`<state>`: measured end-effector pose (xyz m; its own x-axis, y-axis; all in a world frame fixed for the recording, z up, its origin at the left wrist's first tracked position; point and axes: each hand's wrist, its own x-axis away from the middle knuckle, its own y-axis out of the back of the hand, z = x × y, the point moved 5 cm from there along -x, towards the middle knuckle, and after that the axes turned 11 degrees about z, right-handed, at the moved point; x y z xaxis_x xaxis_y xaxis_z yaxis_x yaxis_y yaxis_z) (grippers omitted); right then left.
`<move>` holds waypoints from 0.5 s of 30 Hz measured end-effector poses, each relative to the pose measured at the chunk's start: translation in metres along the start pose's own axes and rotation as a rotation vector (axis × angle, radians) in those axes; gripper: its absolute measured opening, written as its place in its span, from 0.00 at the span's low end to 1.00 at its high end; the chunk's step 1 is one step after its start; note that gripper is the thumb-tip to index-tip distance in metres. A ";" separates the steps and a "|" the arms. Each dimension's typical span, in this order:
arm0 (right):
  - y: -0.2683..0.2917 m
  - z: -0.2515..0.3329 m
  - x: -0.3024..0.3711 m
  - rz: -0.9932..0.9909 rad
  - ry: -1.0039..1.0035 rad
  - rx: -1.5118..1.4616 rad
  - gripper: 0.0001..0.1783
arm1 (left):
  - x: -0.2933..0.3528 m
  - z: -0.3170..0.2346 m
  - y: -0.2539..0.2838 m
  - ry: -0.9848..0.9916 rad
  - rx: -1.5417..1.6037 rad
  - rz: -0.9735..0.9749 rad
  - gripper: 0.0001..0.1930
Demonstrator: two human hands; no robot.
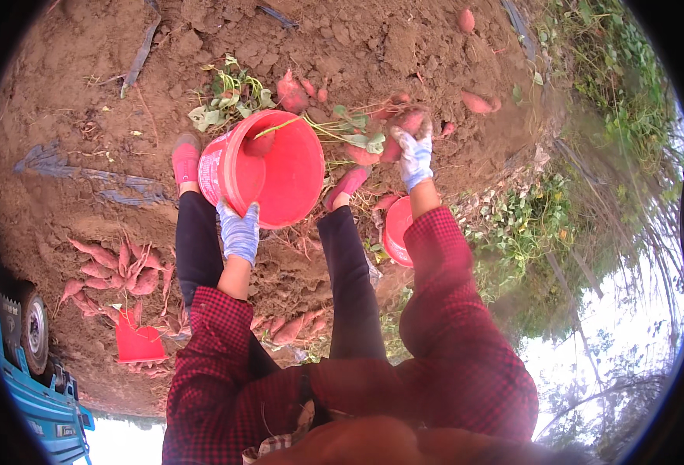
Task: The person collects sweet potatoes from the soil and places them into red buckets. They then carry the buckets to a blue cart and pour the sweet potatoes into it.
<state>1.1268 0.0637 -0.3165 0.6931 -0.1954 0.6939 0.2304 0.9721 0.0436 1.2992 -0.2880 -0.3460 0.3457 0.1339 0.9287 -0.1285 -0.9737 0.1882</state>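
My left hand (239,232), in a white and blue work glove, grips the near rim of a red bucket (299,178). The bucket tilts with its mouth toward me, and a sweet potato (260,144) shows inside near its left wall. My gloved right hand (415,157) is closed on a sweet potato (409,122) right of the bucket; the fingertips are partly hidden. Beside that hand more sweet potatoes (362,155) lie on the soil among stems and leaves. A large sweet potato (291,92) rests just beyond the bucket.
A second red bucket (399,232) stands by my right forearm. At the left lie a pile of sweet potatoes (117,267) and a red container (139,344). A blue vehicle (39,395) stands at the lower left. Vines (629,85) border the right; dark plastic strips (133,186) cross the soil.
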 end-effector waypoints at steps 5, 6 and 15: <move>-0.015 -0.010 0.004 0.053 0.025 0.064 0.34 | -0.002 0.007 0.002 -0.051 0.059 -0.063 0.42; -0.021 -0.008 0.011 0.094 0.081 0.005 0.35 | -0.002 0.008 0.003 -0.030 0.003 -0.071 0.41; -0.074 0.036 0.034 0.098 0.343 0.661 0.16 | 0.000 0.001 0.005 -0.017 0.115 -0.036 0.40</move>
<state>1.1081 -0.0101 -0.2702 0.8884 -0.0283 0.4582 -0.2264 0.8412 0.4910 1.2995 -0.2929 -0.3459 0.3644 0.1665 0.9162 -0.0089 -0.9832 0.1822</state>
